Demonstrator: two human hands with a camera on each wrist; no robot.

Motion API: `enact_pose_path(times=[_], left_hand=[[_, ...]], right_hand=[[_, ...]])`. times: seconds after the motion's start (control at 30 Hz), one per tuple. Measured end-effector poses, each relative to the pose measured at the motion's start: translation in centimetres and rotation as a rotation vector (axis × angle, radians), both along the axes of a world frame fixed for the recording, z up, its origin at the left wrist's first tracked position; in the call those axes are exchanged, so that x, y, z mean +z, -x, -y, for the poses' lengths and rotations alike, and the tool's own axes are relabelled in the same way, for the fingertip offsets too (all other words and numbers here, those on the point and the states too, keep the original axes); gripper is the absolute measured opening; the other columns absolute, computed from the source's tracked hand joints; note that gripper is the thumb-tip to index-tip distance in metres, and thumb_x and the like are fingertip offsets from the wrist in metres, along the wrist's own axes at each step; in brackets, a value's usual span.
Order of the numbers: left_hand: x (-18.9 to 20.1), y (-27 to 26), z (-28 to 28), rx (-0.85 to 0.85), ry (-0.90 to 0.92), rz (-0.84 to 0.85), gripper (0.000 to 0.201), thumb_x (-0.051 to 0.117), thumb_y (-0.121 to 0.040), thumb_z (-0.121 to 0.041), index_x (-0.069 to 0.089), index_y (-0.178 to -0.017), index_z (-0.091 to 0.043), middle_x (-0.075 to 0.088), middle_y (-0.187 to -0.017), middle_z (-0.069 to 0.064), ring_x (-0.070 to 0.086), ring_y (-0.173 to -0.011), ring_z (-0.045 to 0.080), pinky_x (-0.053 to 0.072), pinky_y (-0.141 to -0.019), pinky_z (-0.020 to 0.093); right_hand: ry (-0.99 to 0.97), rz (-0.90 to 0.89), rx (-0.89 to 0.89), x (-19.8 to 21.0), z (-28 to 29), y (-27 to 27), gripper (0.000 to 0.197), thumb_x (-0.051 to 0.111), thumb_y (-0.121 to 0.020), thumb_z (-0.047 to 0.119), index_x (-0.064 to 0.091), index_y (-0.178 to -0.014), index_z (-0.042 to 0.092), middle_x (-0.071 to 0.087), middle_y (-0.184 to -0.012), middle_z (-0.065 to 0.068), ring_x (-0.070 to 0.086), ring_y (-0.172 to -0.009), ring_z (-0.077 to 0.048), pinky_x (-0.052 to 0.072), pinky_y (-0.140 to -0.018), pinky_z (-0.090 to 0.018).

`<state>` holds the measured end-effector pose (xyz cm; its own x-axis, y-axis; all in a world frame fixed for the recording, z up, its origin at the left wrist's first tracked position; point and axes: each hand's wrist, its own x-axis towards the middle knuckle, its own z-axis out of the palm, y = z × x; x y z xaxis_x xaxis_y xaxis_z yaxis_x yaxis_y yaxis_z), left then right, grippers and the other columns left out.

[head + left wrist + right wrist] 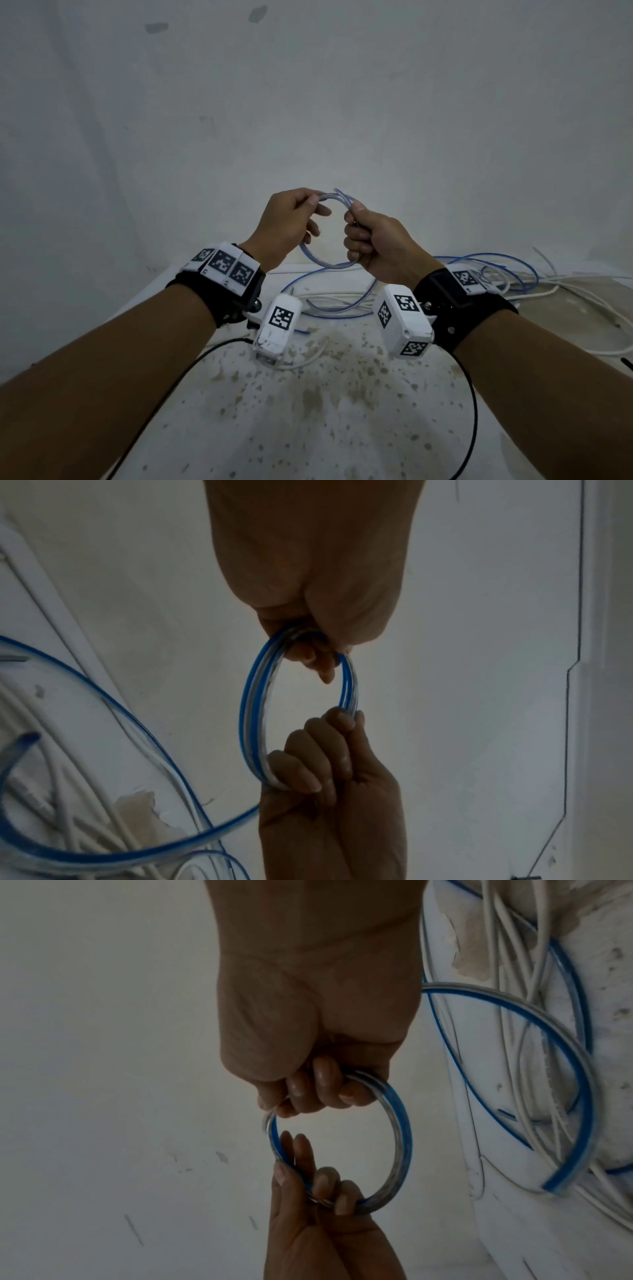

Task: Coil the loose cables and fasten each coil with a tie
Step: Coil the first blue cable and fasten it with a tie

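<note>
A small coil of clear cable with a blue stripe [323, 264] is held up above the table, in front of the wall. My left hand [310, 209] pinches the coil's upper left side between thumb and fingers. My right hand [354, 233] grips its right side in a fist. In the left wrist view the coil [250, 710] runs from my left hand [316, 653] to my right hand [322, 758]. In the right wrist view the coil [400, 1137] hangs between my right hand [318, 1088] and my left hand [308, 1175]. The cable's loose tail [337, 306] trails down to the table.
A stained white table [308, 428] lies below my hands. A heap of loose blue-striped cables [513, 262] and white cables [561, 291] lies at its back right. Black leads [474, 411] from the wrist cameras cross the near part. A plain wall stands close behind.
</note>
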<state>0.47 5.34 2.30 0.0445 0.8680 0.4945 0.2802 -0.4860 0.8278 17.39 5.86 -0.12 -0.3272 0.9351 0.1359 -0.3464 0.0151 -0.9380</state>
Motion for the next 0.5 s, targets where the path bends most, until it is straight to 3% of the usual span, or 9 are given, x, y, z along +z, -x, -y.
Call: enact_pose_path(times=[0.07, 0.23, 0.37, 0.5], left_hand=[[0.16, 0.38, -0.05, -0.036, 0.039, -0.013, 0.025, 0.041, -0.103, -0.009, 0.065, -0.110, -0.011, 0.068, -0.095, 0.002, 0.059, -0.055, 0.010, 0.043, -0.047, 0.023], [0.35, 0.50, 0.21, -0.090, 0.039, -0.074, 0.025, 0.040, -0.104, -0.012, 0.065, -0.108, -0.013, 0.057, -0.073, 0.002, 0.040, -0.045, 0.010, 0.032, -0.042, 0.021], [0.52, 0.96, 0.01, -0.054, 0.014, -0.196, 0.024, 0.042, -0.103, -0.012, 0.066, -0.103, -0.012, 0.065, -0.083, 0.000, 0.053, -0.051, 0.009, 0.040, -0.044, 0.022], [0.73, 1.10, -0.11, -0.041, 0.022, -0.331, 0.025, 0.041, -0.103, -0.015, 0.065, -0.104, -0.008, 0.066, -0.086, 0.000, 0.057, -0.054, 0.008, 0.045, -0.047, 0.022]], right_hand=[[-0.002, 0.002, 0.020, -0.08, 0.06, 0.03, 0.034, 0.043, -0.103, 0.035, 0.051, -0.075, 0.018, 0.022, -0.056, 0.006, 0.020, -0.045, -0.009, 0.029, -0.048, -0.023], [0.000, 0.033, 0.019, -0.17, 0.07, 0.41, 0.034, 0.043, -0.103, 0.035, 0.050, -0.074, 0.018, 0.023, -0.051, 0.008, 0.019, -0.043, -0.009, 0.030, -0.044, -0.021], [-0.005, 0.054, 0.022, -0.55, 0.03, 0.41, 0.034, 0.044, -0.103, 0.034, 0.051, -0.074, 0.018, 0.025, -0.050, 0.009, 0.019, -0.044, -0.009, 0.030, -0.045, -0.022], [0.002, 0.069, 0.024, -0.94, -0.14, 0.31, 0.034, 0.046, -0.102, 0.035, 0.052, -0.074, 0.017, 0.026, -0.050, 0.009, 0.020, -0.044, -0.009, 0.028, -0.048, -0.023]])
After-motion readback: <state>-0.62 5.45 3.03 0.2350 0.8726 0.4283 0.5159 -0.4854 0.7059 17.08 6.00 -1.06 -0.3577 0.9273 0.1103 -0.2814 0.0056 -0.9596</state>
